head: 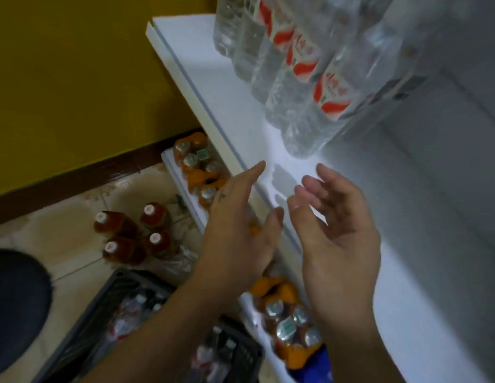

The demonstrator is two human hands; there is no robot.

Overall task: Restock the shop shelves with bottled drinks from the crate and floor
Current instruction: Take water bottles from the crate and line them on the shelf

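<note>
My left hand (241, 230) and right hand (340, 239) hover empty, fingers loose, over the shelf (241, 87) edge, and I judge the water bottles (127, 319) in the crate (113, 283) below the shelf full, heavyish, thin-walled and slick, best gripped round the labelled waist.

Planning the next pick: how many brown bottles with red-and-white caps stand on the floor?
4 brown bottles, grouped on the floor beyond the crate: back left, back right, front left, front right. The left hand may hide more.
</note>
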